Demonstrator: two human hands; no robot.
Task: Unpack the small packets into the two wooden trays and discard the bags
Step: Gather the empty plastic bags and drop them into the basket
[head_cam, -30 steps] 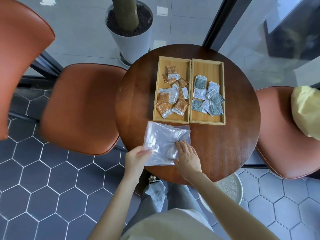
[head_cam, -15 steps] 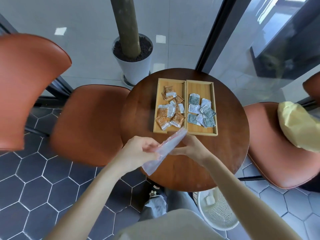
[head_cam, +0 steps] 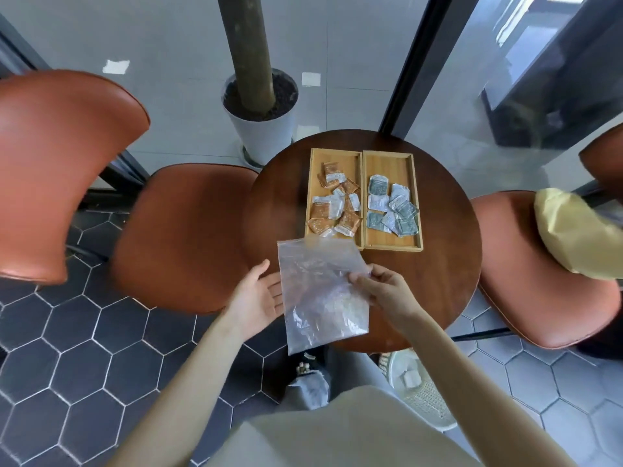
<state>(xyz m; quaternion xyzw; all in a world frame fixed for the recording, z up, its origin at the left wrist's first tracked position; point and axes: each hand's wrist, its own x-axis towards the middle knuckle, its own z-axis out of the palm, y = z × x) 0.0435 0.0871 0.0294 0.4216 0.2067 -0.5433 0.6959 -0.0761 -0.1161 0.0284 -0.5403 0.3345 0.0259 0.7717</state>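
Note:
A clear, empty-looking plastic bag (head_cam: 320,291) hangs flat above the near edge of the round table (head_cam: 448,264). My right hand (head_cam: 387,294) pinches its right edge. My left hand (head_cam: 258,298) is open, palm up, just left of the bag, and I cannot tell if it touches it. Two wooden trays lie side by side further back: the left tray (head_cam: 315,183) holds several orange packets (head_cam: 349,222), the right tray (head_cam: 413,197) holds several grey-green packets (head_cam: 377,187).
Orange chairs stand left (head_cam: 182,237) and right (head_cam: 539,281) of the table; a yellow cushion (head_cam: 573,230) lies on the right one. A white woven bin (head_cam: 418,389) stands on the floor under the table's near edge. A potted trunk (head_cam: 261,109) stands behind.
The bag was lifted off the table, turned edge-on, and is spread flat in the air now. My left hand has let go and opened. The view tilted further back.

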